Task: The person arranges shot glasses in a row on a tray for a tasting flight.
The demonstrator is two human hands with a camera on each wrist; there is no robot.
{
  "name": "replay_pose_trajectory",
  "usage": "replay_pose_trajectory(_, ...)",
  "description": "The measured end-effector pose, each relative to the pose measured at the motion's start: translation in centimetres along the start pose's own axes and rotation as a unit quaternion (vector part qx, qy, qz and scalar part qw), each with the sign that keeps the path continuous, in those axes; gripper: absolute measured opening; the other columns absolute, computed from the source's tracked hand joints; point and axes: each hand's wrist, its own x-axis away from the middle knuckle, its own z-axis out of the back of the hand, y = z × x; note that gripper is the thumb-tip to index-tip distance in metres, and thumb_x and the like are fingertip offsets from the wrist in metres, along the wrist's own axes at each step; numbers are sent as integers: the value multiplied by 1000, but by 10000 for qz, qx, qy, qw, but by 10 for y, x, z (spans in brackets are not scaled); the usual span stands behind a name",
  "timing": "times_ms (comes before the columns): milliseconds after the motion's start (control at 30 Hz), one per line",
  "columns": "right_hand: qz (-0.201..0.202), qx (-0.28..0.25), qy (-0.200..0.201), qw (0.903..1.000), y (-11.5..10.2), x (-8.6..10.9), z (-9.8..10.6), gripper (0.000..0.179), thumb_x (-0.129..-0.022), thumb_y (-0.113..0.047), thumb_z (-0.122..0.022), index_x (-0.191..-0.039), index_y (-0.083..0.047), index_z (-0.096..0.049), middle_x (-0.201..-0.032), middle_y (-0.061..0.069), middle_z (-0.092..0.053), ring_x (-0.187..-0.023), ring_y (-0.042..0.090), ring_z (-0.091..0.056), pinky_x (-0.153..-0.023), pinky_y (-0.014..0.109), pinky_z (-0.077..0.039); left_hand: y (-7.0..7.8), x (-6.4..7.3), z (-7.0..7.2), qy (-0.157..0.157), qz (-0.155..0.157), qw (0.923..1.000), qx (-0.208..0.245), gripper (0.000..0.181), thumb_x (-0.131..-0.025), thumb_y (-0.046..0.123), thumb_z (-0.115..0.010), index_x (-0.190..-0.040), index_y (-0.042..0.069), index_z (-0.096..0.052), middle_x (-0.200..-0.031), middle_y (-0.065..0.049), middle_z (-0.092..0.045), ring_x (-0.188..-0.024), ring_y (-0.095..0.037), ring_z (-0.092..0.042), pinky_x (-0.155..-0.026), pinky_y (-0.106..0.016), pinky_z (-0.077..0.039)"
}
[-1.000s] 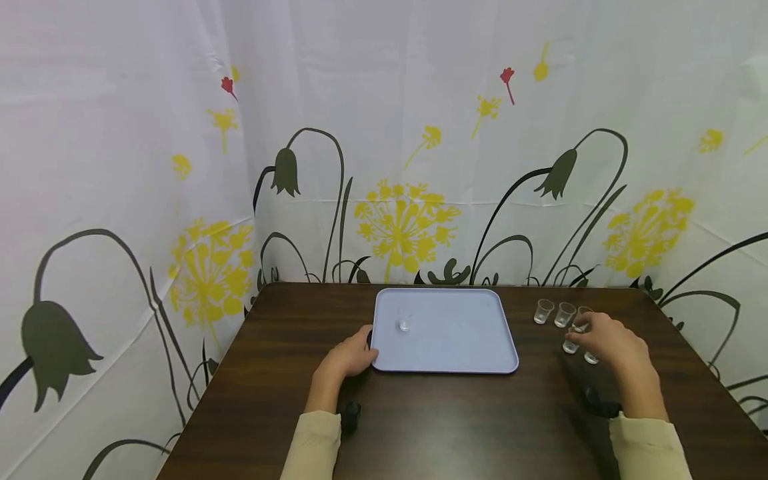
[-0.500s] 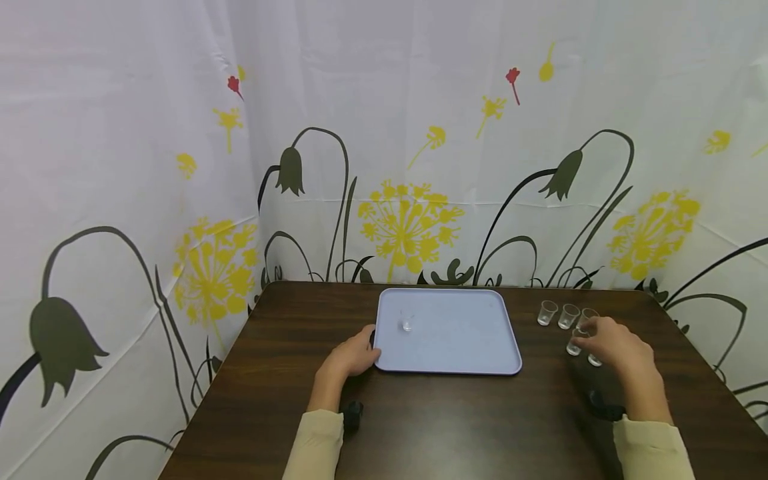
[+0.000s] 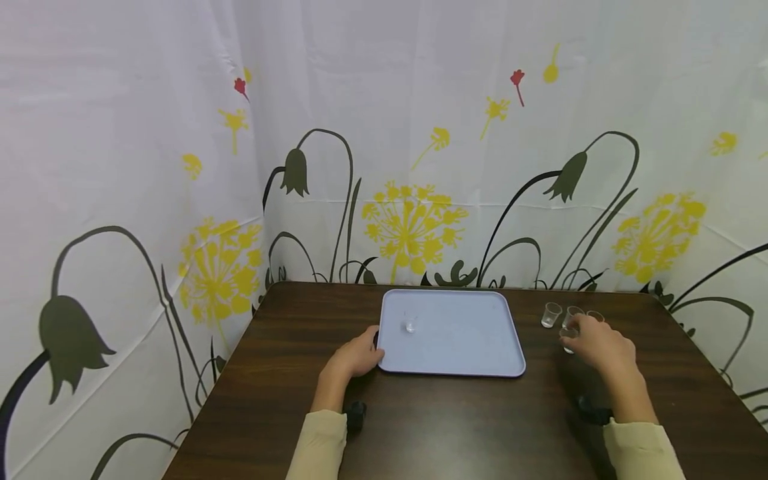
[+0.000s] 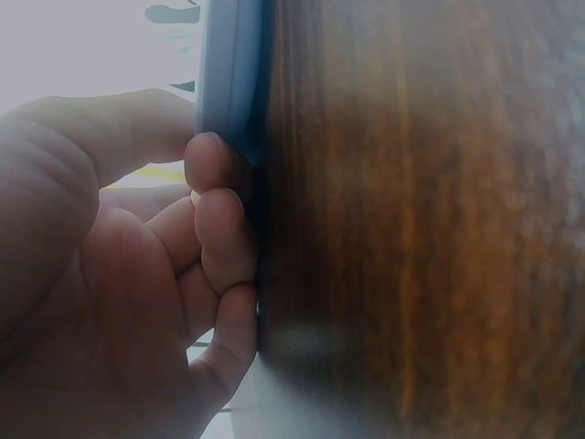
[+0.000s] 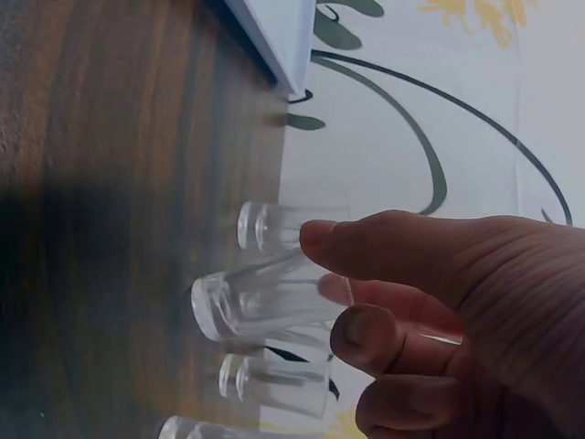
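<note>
In the head view a pale blue tray (image 3: 456,333) lies on the table, with one small clear shot glass (image 3: 411,325) upright near its left side. My left hand (image 3: 355,355) grips the tray's near left edge; the left wrist view shows the thumb and curled fingertips (image 4: 224,224) at the rim. To the right of the tray, my right hand (image 3: 603,343) pinches a shot glass (image 5: 251,297) between thumb and fingers. That glass leans slightly, and I cannot tell whether its base touches the table. Several other shot glasses (image 3: 551,315) stand close behind it, partly hidden by the hand.
The dark wooden table (image 3: 444,427) reaches back to a white curtain (image 3: 384,80) printed with flowers. In the right wrist view, more glasses (image 5: 274,384) stand beside the held one, and a tray corner (image 5: 283,55) shows at the top.
My right hand has moved a little left, taking the pinched glass with it. The left hand stays at the tray's edge. The whole head view has shifted slightly.
</note>
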Motion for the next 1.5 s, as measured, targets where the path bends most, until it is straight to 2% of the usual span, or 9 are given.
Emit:
replay_pose_trajectory(167, 30, -12, 22, 10000, -4, 0, -3, 51, -100, -37, -70, -137, -2, -60, -127, 31, -69, -100, 54, -67, -79, 68, -48, -2, -1, -2, -30, -4, 10000, 42, 71, -102, 37, -60, -168, 21, -36, -86, -1, -64, -71, -20, -59, -67, -38, -45)
replay_pose_trajectory(233, 46, -17, 21, 10000, -6, -1, -4, 50, -100, -36, -71, -137, -3, -61, -129, 33, -68, -101, 55, -67, -80, 69, -48, -2, 0, -2, -9, -2, 10000, 49, 72, -102, 38, -60, -168, 22, -35, -97, -2, -70, -76, -21, -60, -72, -40, -46)
replay_pose_trajectory(433, 75, 3, 47, 10000, -10, -2, -6, 49, -100, -34, -71, -136, -2, -62, -131, 35, -67, -103, 56, -67, -80, 69, -49, 5, 7, 3, -23, 7, 10000, -8, 71, -103, 38, -59, -168, 22, -34, -119, -7, -73, -87, -22, -60, -82, -43, -47)
replay_pose_trajectory(633, 83, 48, 45, 9999, -14, -2, -7, 48, -100, -31, -71, -136, -1, -62, -129, 34, -68, -101, 53, -68, -79, 68, -49, -2, 6, 1, -22, -24, 10000, 79, 71, -103, 38, -59, -168, 21, -34, -148, -8, -66, -97, -23, -61, -90, -45, -47)
replay_pose_trajectory(833, 182, 118, -12, 9998, -19, -3, -11, 52, -99, -32, -72, -138, 1, -61, -132, 36, -66, -104, 56, -66, -79, 68, -49, -8, 1, -2, -56, -6, 9999, 144, 72, -103, 37, -59, -168, 20, -35, -149, -8, -66, -101, -24, -63, -92, -48, -49)
replay_pose_trajectory(1033, 271, 158, 107, 9994, -25, 3, -6, 51, -99, -29, -70, -139, 2, -60, -130, 37, -66, -104, 56, -66, -76, 67, -51, -1, 0, -2, 8, -66, 9999, 102, 71, -103, 38, -57, -168, 19, -35, -158, -10, -59, -123, -28, -64, -107, -53, -48)
replay_pose_trajectory(1233, 318, 181, 217, 9991, -31, 5, -4, 54, -100, -29, -70, -141, 4, -59, -128, 37, -67, -104, 53, -68, -74, 66, -53, 4, -1, -2, -16, 12, 10000, -1, 70, -104, 36, -58, -168, 19, -35, -158, -10, -59, -128, -29, -63, -111, -56, -47)
replay_pose_trajectory(1400, 581, 140, 659, 9960, -37, 6, -7, 53, -97, -27, -72, -139, 4, -60, -123, 34, -70, -106, 52, -68, -75, 68, -54, 1, -3, -3, 3, 15, 10000, 55, 70, -103, 35, -60, -167, 18, -36, -158, -11, -58, -126, -29, -63, -110, -57, -47)
replay_pose_trajectory(1500, 734, 71, 907, 9931, -41, 6, -12, 51, -94, -26, -72, -136, 2, -62, -116, 32, -71, -102, 49, -69, -74, 65, -54, -1, -3, -3, 24, -22, 10000, 69, 69, -103, 35, -59, -166, 17, -37, -159, -11, -58, -127, -29, -63, -111, -57, -47)
